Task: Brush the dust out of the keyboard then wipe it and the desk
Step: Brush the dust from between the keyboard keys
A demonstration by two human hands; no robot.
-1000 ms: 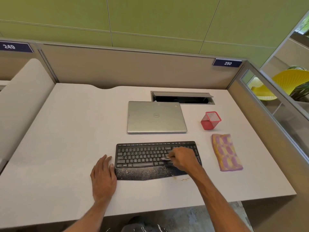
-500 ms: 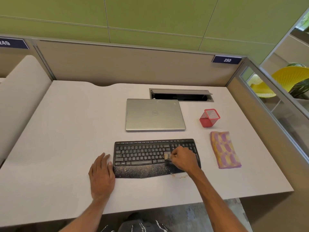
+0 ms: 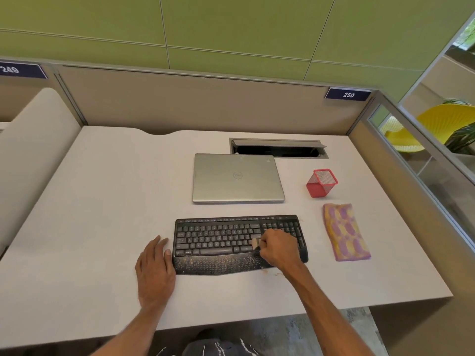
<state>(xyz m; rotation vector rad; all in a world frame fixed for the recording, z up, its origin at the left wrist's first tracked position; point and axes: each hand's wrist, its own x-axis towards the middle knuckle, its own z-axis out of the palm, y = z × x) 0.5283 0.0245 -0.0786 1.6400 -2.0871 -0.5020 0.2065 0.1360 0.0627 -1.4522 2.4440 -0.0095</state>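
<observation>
Left of the keyboard (image 3: 218,237), the left hand (image 3: 154,268) stays flat on the desk (image 3: 102,227), fingers straight and holding nothing, thumb just beside the keyboard's left end. On the keys right of the keyboard's centre, the brush (image 3: 254,243) has only shuttled over the same patch this last second (short strokes, it seems), pinched in the curled fingers of the right hand (image 3: 276,249). Pale dust (image 3: 195,263) still speckles the palm rest (image 3: 226,267), so brushing looks unfinished. The cloth (image 3: 345,232) lies untouched right of the keyboard.
</observation>
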